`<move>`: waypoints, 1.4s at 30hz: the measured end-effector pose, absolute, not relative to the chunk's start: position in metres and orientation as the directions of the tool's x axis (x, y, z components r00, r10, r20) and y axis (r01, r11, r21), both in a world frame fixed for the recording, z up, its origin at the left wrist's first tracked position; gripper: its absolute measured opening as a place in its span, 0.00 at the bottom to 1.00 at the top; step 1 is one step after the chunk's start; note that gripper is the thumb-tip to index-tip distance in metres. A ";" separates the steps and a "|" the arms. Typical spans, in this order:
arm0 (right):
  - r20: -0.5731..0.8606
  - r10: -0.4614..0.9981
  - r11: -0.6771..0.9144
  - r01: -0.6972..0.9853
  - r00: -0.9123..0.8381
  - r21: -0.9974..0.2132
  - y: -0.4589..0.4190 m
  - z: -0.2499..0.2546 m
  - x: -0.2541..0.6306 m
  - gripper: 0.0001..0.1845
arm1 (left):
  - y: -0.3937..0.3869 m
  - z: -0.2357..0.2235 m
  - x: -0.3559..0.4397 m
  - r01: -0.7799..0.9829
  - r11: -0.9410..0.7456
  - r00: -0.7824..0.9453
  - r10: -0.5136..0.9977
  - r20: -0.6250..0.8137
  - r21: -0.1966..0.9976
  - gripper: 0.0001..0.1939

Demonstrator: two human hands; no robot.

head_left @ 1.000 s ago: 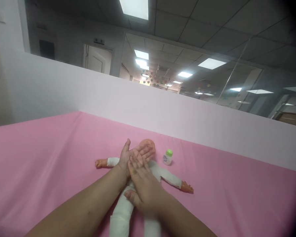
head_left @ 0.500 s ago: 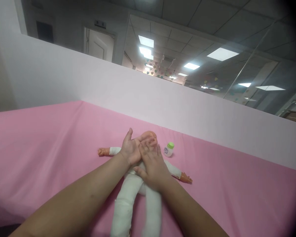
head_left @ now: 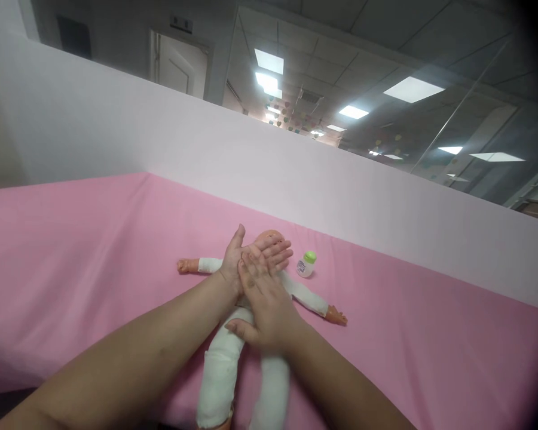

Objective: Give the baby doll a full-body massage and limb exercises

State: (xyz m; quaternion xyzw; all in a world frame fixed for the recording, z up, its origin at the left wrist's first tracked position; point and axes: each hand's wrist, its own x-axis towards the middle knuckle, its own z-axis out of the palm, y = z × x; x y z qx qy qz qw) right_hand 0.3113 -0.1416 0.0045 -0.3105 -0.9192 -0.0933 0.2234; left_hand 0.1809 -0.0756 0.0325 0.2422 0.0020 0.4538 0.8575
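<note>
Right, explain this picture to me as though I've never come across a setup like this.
There's no machine here, just a person's two bare hands. The view comes from a camera worn on the person's head, looking forward and down.

The left hand is open, palm up. The right hand lies palm down across it. I see nothing held, though the space between the palms is hidden.

Beneath them, a baby doll dressed in white lies on a pink cover, arms spread. A small green-capped bottle stands beside it. Behind is a white wall.
</note>
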 end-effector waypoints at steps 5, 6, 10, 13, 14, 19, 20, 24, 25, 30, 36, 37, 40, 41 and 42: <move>0.500 0.602 0.711 0.703 -0.622 0.018 -0.129 0.004 0.320 0.54 | -0.085 0.026 0.197 -0.684 0.566 0.670 0.737 0.088 0.460 0.50; 0.501 0.620 0.693 0.721 -0.604 0.012 -0.127 0.004 0.322 0.55 | -0.085 0.026 0.199 -0.679 0.572 0.667 0.743 0.060 0.461 0.50; 0.491 0.673 0.636 0.772 -0.554 -0.001 -0.122 0.004 0.327 0.54 | -0.083 0.033 0.194 -0.732 0.533 0.598 0.801 0.025 0.426 0.50; 0.495 0.688 0.610 0.793 -0.531 0.002 -0.123 0.004 0.327 0.48 | -0.076 0.039 0.181 -0.785 0.463 0.541 0.836 0.092 0.411 0.52; 0.492 0.689 0.610 0.792 -0.532 0.002 -0.123 0.004 0.326 0.47 | -0.074 0.040 0.177 -0.797 0.441 0.522 0.846 0.105 0.413 0.52; 0.435 0.646 0.698 0.716 -0.627 -0.005 -0.130 0.006 0.324 0.45 | -0.064 0.035 0.167 -0.823 0.380 0.448 0.891 0.073 0.422 0.53; 0.436 0.620 0.727 0.686 -0.652 -0.009 -0.131 0.005 0.324 0.45 | -0.063 0.034 0.167 -0.825 0.374 0.444 0.893 0.076 0.423 0.53; 0.479 0.547 0.809 0.580 -0.687 -0.093 -0.138 -0.001 0.318 0.49 | -0.059 0.029 0.174 -0.809 0.396 0.478 0.873 0.095 0.433 0.52; 0.485 0.545 0.816 0.566 -0.684 -0.118 -0.138 -0.003 0.317 0.52 | -0.059 0.028 0.177 -0.807 0.404 0.489 0.866 0.103 0.431 0.52; 0.488 0.573 0.795 0.591 -0.658 -0.137 -0.135 -0.005 0.314 0.61 | -0.067 0.026 0.187 -0.785 0.420 0.491 0.870 0.044 0.456 0.49; 0.487 0.668 0.677 0.731 -0.562 -0.085 -0.125 -0.003 0.324 0.54 | -0.079 0.029 0.200 -0.729 0.471 0.523 0.851 -0.039 0.497 0.47; 0.490 0.679 0.659 0.748 -0.547 -0.078 -0.123 -0.004 0.325 0.52 | -0.078 0.030 0.199 -0.727 0.473 0.532 0.846 -0.028 0.498 0.48; 0.501 0.688 0.629 0.776 -0.525 -0.052 -0.119 -0.005 0.328 0.50 | -0.072 0.034 0.189 -0.759 0.442 0.522 0.852 0.040 0.478 0.48; 0.497 0.687 0.630 0.776 -0.531 -0.042 -0.119 -0.005 0.328 0.49 | -0.070 0.035 0.184 -0.773 0.427 0.514 0.855 0.067 0.469 0.49; 0.486 0.683 0.637 0.770 -0.545 -0.031 -0.120 -0.004 0.328 0.49 | -0.067 0.035 0.179 -0.787 0.410 0.500 0.862 0.088 0.462 0.50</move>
